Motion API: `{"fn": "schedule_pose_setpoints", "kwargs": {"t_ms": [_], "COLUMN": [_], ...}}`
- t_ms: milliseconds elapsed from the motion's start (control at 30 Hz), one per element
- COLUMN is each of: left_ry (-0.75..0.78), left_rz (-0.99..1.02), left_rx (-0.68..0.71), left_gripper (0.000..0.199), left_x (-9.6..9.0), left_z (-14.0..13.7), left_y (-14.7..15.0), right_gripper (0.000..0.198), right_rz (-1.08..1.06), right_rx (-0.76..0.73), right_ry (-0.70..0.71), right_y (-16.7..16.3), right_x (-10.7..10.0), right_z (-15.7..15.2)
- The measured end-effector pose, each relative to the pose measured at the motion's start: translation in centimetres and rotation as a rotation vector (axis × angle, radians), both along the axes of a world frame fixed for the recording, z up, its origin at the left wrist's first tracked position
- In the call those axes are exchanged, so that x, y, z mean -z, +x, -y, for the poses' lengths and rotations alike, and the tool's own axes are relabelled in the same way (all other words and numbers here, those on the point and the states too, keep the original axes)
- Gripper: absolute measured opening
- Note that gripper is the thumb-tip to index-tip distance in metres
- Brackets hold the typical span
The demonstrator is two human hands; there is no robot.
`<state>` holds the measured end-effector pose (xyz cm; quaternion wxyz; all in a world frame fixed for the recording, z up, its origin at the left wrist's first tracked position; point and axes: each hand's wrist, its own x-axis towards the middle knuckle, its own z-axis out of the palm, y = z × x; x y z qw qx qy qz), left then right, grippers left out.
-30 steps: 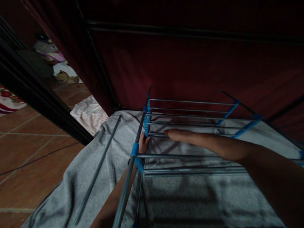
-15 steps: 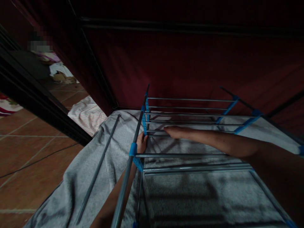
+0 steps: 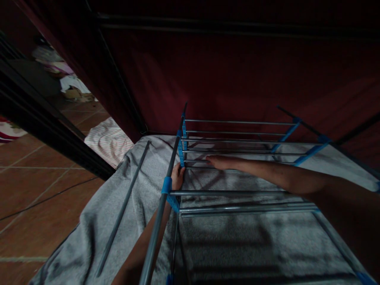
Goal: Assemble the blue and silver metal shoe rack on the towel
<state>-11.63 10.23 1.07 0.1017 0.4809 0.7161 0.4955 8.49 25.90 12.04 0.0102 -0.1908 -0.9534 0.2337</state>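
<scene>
A rack of grey metal tubes (image 3: 231, 193) joined by blue plastic brackets (image 3: 180, 152) lies in front of me, its far end close to a dark red panel. My left hand (image 3: 177, 177) reaches past the near left upright and is closed at the lower end of a blue bracket, where a crossbar meets it. Inside the rack, my right hand (image 3: 221, 162) is closed on a thin crossbar (image 3: 196, 161) a little right of that bracket. Its fingertips are partly hidden by the hand itself.
A loose grey tube (image 3: 124, 206) lies left of the rack on the grey blanket (image 3: 103, 221). The dark red panel (image 3: 231, 79) stands behind. To the left are a black-edged frame (image 3: 53, 126), a striped cloth (image 3: 108, 140), a dark cable and the tiled floor (image 3: 38, 198).
The view has shifted very slightly. Both hands stay at nearly the same places on the rack.
</scene>
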Motion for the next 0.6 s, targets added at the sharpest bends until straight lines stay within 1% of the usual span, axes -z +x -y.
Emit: {"fn": "schedule_pose_setpoints", "kwargs": {"t_ms": [100, 167, 267, 333, 433, 533, 600], "left_ry": [-0.002, -0.003, -0.006, -0.008, -0.014, -0.025, -0.032], "left_rz": [0.018, 0.026, 0.033, 0.034, 0.035, 0.042, 0.049], "left_rx": [-0.002, -0.004, -0.005, -0.007, -0.004, 0.001, -0.004], "left_gripper": [0.028, 0.03, 0.031, 0.031, 0.028, 0.025, 0.024], "left_x": [0.2, 0.2, 0.0, -0.1, -0.5, -0.8, -0.9], "left_z": [-0.1, -0.1, 0.0, 0.0, 0.1, 0.1, 0.2], "left_y": [-0.1, -0.1, 0.1, 0.1, 0.2, 0.4, 0.5], "right_gripper": [0.025, 0.025, 0.022, 0.018, 0.013, 0.016, 0.019], "right_rz": [0.017, 0.042, 0.079, 0.095, 0.11, 0.114, 0.114], "right_rx": [-0.006, 0.008, -0.033, -0.06, -0.065, -0.057, -0.043], "right_ry": [-0.013, 0.013, 0.062, 0.08, 0.103, 0.124, 0.135], "right_y": [0.2, 0.1, -0.9, -2.3, -5.3, -8.0, -8.9], "right_x": [-0.2, -0.5, -1.2, -1.5, -1.4, -0.8, -0.2], "right_z": [0.0, 0.1, 0.6, 1.0, 2.0, 3.1, 3.6]}}
